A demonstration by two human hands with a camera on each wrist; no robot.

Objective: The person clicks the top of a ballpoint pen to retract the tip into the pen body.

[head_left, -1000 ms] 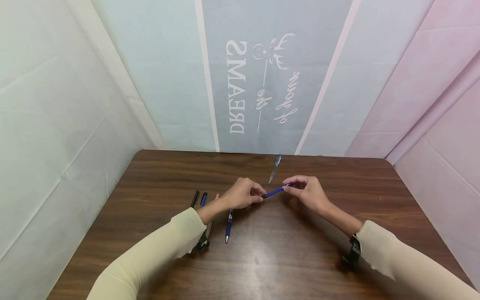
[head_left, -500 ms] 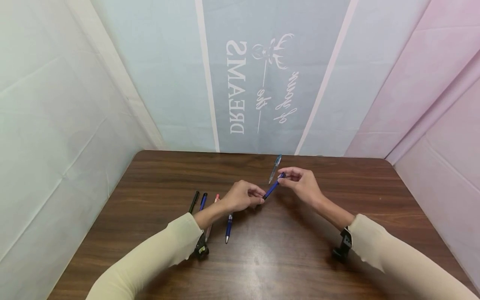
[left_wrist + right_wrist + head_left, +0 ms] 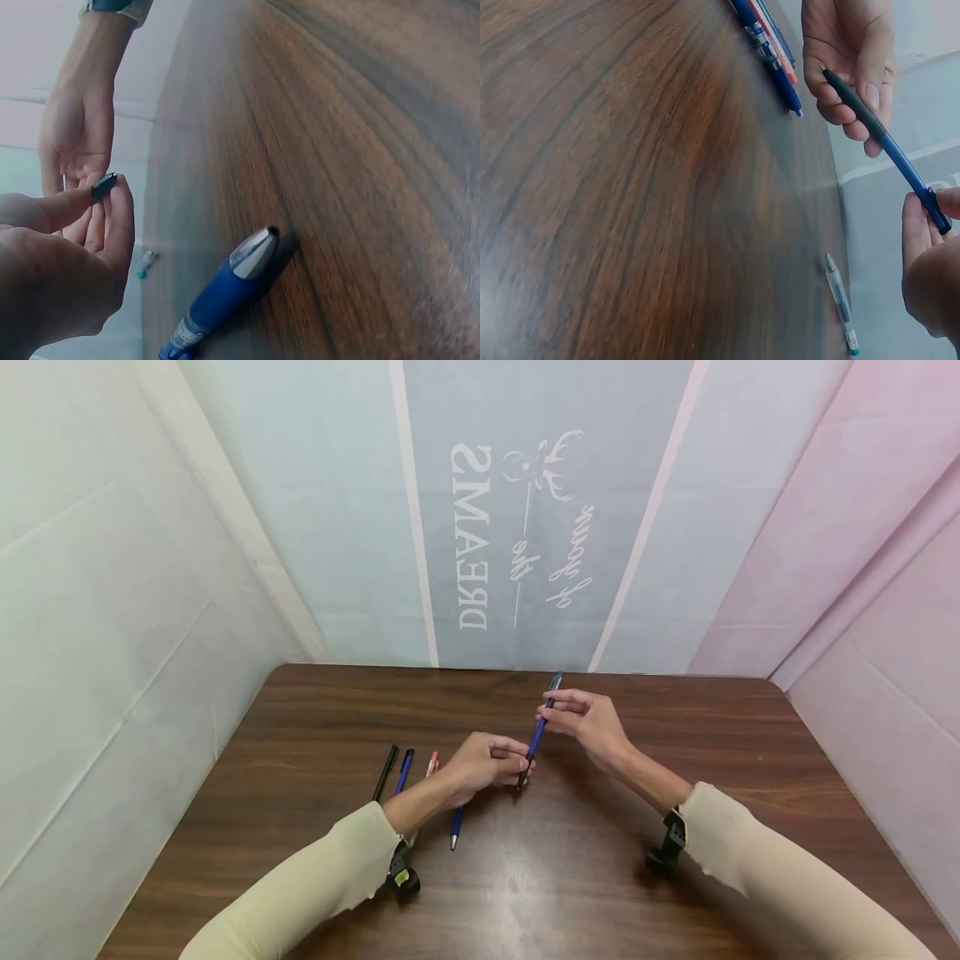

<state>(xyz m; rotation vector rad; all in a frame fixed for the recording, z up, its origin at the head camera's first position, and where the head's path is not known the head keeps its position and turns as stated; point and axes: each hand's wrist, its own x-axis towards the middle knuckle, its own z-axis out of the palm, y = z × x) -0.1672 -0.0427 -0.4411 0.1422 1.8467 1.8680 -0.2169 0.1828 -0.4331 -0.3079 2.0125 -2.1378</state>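
Note:
Both hands hold one blue pen with a black grip [image 3: 900, 159] above the table, slanting from lower left to upper right in the head view. My left hand [image 3: 480, 766] pinches the black grip end between thumb and fingers, with the tip poking out past them. At the other end, my right hand [image 3: 592, 720] pinches the clip end. Beneath the left hand lies a dark blue pen with a silver tip [image 3: 225, 289], partly covered by that hand in the head view. Behind the right hand is a clear pen with a teal cap [image 3: 841, 300], mostly hidden in the head view.
To the left on the brown wooden table [image 3: 585, 893] lie a black pen [image 3: 386, 772], a blue pen [image 3: 404, 770] and a pink-topped pen [image 3: 432, 763], partly behind the left forearm. A printed cloth [image 3: 360, 527] hangs at the table's back edge.
The held pen has swung from nearly level to steep, its clip end moving away and left with the right hand. The left hand has shifted slightly nearer, and the pen tip now shows below it.

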